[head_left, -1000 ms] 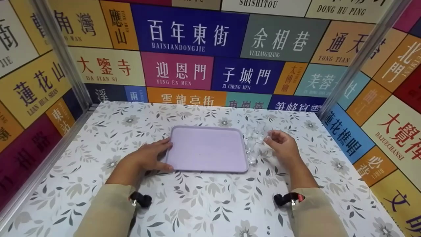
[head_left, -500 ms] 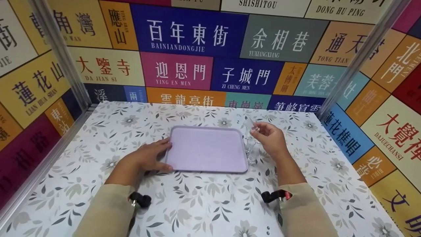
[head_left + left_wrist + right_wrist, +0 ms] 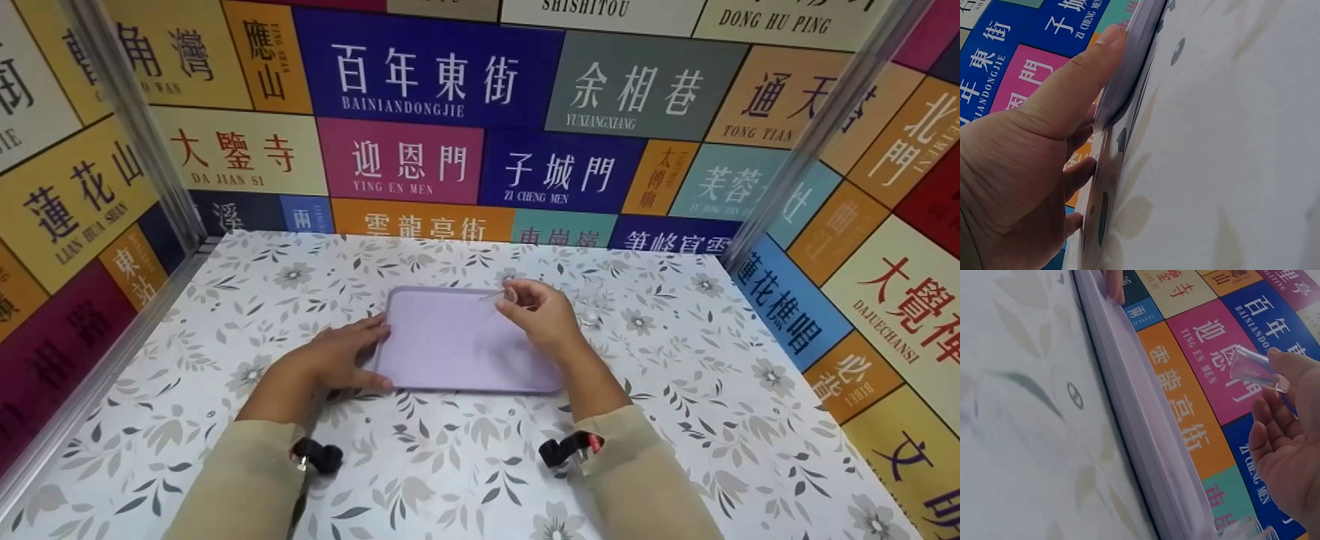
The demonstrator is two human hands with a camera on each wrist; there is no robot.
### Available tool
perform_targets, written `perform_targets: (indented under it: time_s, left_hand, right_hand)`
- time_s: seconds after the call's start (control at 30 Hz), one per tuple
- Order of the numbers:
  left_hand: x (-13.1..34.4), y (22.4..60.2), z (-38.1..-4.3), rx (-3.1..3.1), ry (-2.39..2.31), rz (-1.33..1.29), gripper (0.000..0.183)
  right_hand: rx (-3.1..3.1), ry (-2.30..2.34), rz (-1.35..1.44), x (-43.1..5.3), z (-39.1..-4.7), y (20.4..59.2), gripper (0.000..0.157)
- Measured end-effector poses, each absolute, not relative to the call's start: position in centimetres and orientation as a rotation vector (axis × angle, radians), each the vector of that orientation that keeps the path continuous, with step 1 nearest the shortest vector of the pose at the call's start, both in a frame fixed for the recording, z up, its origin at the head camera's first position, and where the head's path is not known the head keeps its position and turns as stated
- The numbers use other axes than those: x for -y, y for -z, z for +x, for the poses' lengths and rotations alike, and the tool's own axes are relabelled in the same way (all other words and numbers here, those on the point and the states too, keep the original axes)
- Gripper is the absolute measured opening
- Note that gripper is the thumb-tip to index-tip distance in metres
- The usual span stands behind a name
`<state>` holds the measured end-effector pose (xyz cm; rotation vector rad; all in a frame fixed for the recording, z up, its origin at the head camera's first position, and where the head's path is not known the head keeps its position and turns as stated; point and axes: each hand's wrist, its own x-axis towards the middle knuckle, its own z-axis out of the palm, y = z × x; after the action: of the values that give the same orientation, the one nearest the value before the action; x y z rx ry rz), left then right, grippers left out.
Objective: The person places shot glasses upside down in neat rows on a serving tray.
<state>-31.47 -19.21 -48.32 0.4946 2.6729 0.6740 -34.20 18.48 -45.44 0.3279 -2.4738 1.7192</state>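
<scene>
A pale purple rectangular tray (image 3: pixel 442 345) lies flat on the patterned tabletop. At its left end rests my left hand (image 3: pixel 334 356), fingers spread along the side and the thumb straight against the front-left corner. Over the right part of the tray, my right hand (image 3: pixel 546 319) pinches a small clear shot glass (image 3: pixel 1253 368) between thumb and fingers. The glass is tilted well over, its wide mouth pointing left, and a shadow falls on the tray below the hand.
More clear glasses (image 3: pixel 591 307) stand just right of the tray, partly hidden behind my right hand and forearm. A floral-patterned table (image 3: pixel 450 465) spreads all around. Behind it rises a wall of colourful sign panels (image 3: pixel 427 71), with clear upright strips at the corners.
My right hand has taken a shot glass from the group at the right and carried it left, over the tray. The left hand has stayed at the tray's left end.
</scene>
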Motion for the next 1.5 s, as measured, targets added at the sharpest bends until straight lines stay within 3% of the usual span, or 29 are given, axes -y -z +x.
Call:
perform_targets:
  time_s: [0.4,0.67,1.5]
  left_hand:
    - [19.3,48.0,-31.5,-2.672,-0.655,0.449,0.117]
    - [19.3,48.4,-31.7,-2.679,-0.636,0.459,0.116]
    - [19.0,48.6,-31.8,-2.674,-0.641,0.424,0.117]
  right_hand:
    - [2.558,-1.758,0.442,-11.6,-33.8,46.3,0.036]
    - [2.704,-1.688,0.669,-8.5,-32.5,47.2,0.038]
    - [2.849,-1.662,0.851,-8.3,-31.2,48.0,0.047]
